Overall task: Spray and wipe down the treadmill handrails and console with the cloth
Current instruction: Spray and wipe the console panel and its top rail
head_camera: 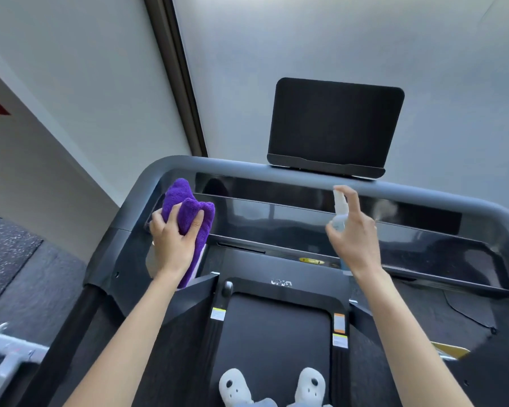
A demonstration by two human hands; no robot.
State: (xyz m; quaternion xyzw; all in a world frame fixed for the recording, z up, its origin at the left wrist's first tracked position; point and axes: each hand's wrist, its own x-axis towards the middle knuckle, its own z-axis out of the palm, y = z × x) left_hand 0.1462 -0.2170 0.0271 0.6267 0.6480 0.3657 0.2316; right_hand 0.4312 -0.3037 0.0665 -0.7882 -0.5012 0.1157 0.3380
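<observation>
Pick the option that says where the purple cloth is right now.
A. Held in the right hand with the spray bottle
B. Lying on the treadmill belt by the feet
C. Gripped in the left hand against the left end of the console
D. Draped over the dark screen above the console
C: the left hand grips the purple cloth against the console's left end, while the right hand holds the spray bottle.

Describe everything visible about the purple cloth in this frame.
The purple cloth is a plush, microfibre-looking towel, bunched into thick folds rather than spread flat. The left hand grips it from above, fingers curled over its folds, pressing it against the left end of the treadmill console's glossy black panel, just below the grey front handrail. One end pokes up past the fingers; a tail hangs down under the wrist. It looks clean; whether it is damp cannot be told.
</observation>
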